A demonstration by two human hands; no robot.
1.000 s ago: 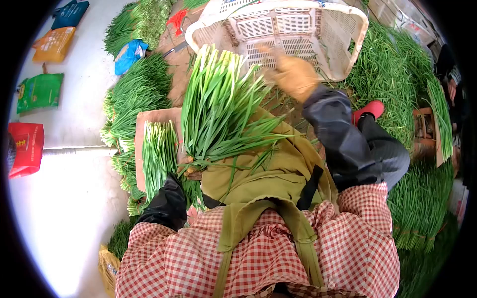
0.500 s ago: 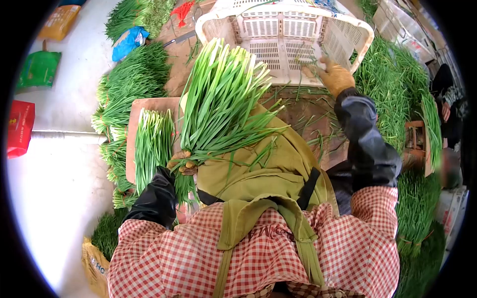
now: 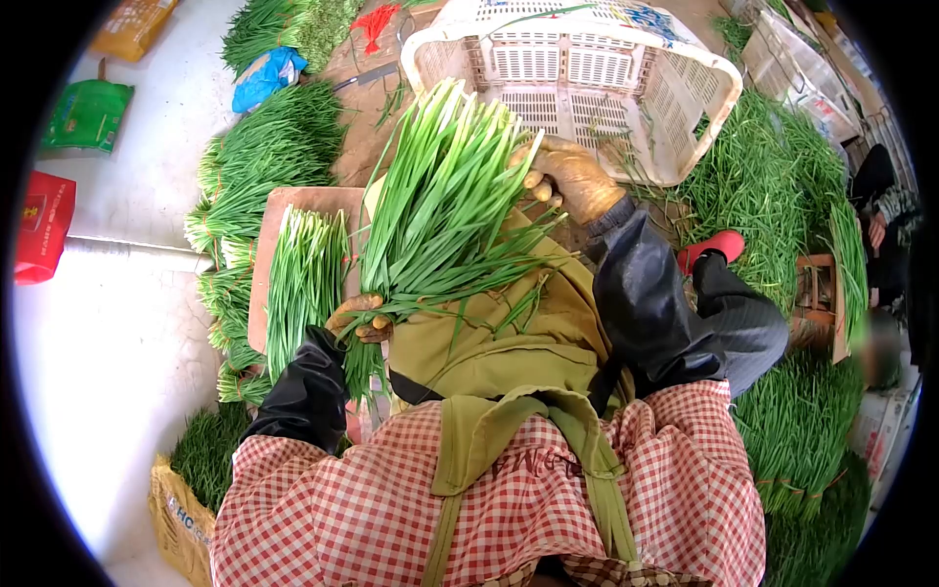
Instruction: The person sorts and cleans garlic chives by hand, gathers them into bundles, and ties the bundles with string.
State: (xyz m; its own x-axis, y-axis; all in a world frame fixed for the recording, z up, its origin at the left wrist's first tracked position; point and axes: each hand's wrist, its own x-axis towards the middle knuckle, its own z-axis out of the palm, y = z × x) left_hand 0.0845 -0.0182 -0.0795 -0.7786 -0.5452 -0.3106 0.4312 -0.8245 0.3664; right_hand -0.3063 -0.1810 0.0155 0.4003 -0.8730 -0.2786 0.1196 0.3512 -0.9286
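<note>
A loose bunch of garlic chives point(image 3: 440, 196) lies across my lap, pale stalk ends pointing away from me and green leaves towards me. My left hand point(image 3: 362, 319), in a soiled tan glove, is closed round the leafy end. At the right edge of the stalks, my gloved right hand point(image 3: 572, 181) has its fingers curled against the outer chives; the exact hold is partly hidden. Left of the bunch, a neat pile of chives point(image 3: 305, 274) rests on a reddish-brown board point(image 3: 256, 293). An olive apron point(image 3: 489, 357) covers my lap.
A white plastic basket point(image 3: 729, 108) lies tipped towards me ahead. Tied chive bundles point(image 3: 269, 137) line the left, with more chives point(image 3: 773, 196) heaped right. A knife point(image 3: 370, 75) and red ties point(image 3: 375, 24) lie ahead. Another person's hand point(image 3: 876, 230) shows at far right.
My right hand has come back from the basket's mouth to the right edge of the chive bunch. A red shoe now shows at right. My left hand keeps its hold.
</note>
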